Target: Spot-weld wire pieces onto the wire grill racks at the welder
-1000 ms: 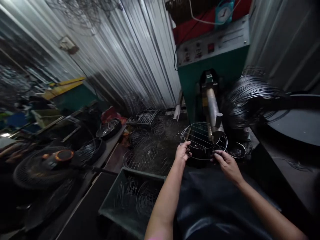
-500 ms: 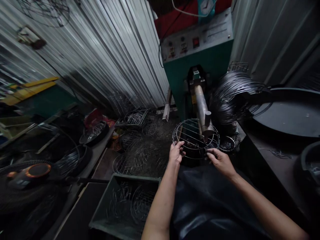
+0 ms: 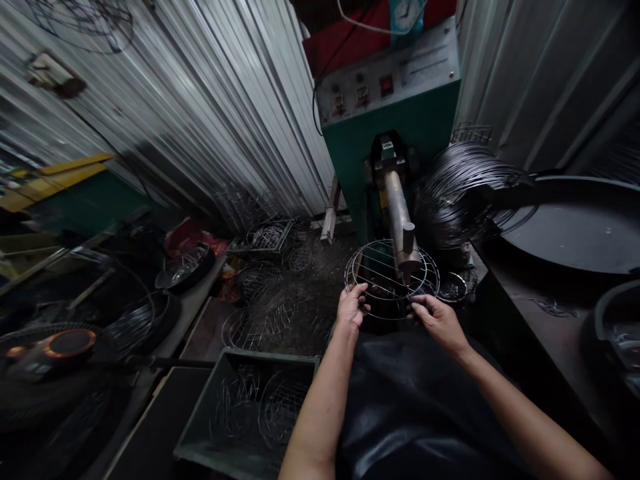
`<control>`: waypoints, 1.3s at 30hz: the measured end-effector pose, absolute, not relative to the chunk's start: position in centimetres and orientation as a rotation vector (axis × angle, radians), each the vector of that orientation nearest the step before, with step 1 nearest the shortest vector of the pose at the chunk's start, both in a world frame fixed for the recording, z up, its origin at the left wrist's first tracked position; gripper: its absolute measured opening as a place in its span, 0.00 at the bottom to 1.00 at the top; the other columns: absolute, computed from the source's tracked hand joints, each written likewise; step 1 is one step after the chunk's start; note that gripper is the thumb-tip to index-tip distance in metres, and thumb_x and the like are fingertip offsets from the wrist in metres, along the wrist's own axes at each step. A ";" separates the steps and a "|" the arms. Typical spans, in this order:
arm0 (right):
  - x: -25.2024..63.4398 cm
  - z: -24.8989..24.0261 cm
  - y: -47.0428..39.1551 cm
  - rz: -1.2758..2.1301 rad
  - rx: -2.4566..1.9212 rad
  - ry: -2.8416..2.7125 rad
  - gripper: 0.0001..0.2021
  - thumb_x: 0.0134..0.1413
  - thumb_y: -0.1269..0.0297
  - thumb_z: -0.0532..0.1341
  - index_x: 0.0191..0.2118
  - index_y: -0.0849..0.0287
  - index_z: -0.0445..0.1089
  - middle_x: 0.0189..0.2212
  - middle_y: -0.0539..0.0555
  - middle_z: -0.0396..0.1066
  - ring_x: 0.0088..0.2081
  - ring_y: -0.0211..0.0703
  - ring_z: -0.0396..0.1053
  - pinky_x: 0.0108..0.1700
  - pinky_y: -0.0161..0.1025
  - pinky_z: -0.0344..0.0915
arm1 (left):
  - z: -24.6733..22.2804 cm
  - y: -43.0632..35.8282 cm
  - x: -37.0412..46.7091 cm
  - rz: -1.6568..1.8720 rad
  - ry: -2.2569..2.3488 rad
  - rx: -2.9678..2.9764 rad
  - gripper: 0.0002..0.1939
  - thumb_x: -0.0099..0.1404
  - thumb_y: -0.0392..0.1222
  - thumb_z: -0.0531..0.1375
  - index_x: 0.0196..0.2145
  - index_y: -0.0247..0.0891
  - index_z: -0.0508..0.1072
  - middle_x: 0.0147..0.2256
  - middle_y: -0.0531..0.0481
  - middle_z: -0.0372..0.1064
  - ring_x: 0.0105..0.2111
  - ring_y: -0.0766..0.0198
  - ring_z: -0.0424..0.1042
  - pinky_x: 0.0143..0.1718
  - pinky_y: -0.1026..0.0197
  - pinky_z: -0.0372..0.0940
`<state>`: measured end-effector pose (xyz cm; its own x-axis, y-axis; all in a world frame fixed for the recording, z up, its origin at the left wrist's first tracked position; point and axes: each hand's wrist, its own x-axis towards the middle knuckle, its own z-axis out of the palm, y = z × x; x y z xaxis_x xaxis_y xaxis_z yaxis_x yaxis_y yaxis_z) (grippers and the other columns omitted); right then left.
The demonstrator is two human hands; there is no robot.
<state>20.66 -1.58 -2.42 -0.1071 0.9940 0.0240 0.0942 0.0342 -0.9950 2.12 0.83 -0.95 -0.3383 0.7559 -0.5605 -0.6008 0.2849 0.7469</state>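
Note:
A round wire rack [image 3: 377,270], with straight parallel wires across its ring, lies roughly level beneath a metal welding arm [image 3: 399,200]. The arm's pointed electrode tip [image 3: 406,277] reaches down over the right part of the rack. My left hand [image 3: 353,307] is closed on the rack's front-left rim, thumb on top. At the front-right rim, my right hand [image 3: 437,320] pinches with thumb and forefinger. Its fingertips meet the rim, though the exact grip is too small to see clearly. What lies under the electrode tip is dark.
A green machine [image 3: 345,150] with a switch panel stands ahead. To its right are a large wire coil [image 3: 445,193] and a wide dark pan [image 3: 575,223]. A green crate [image 3: 200,427] with wire racks stands at lower left. Several wire pieces [image 3: 270,300] litter the floor.
The view has shifted slightly, and the machine appears a little further left. The rack sits slightly further right relative to the electrode. Both hands keep nearly the same hold.

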 end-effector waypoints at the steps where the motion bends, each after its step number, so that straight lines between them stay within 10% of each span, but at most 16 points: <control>1: 20.7 -2.4 -1.6 1.215 -1.209 -1.383 0.17 0.47 0.50 0.58 0.34 0.60 0.67 0.25 0.53 0.71 0.25 0.40 0.71 0.25 0.34 0.68 | -1.0 0.8 2.1 1.394 1.316 0.156 0.24 0.38 0.36 0.68 0.28 0.39 0.58 0.22 0.61 0.57 0.16 0.77 0.55 0.16 0.70 0.49; 39: 20.9 -2.0 0.6 1.105 -1.230 -1.499 0.13 0.47 0.54 0.57 0.33 0.59 0.67 0.20 0.51 0.71 0.23 0.42 0.69 0.27 0.36 0.65 | -0.6 1.9 2.4 1.434 1.387 0.077 0.21 0.39 0.39 0.68 0.24 0.37 0.58 0.19 0.60 0.53 0.15 0.76 0.53 0.14 0.71 0.47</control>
<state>20.94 0.62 -2.02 -0.1239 0.9882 0.0901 0.2065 0.1145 -0.9717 2.39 1.94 -0.64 -0.4106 0.6922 -0.5935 -0.6163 0.2690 0.7401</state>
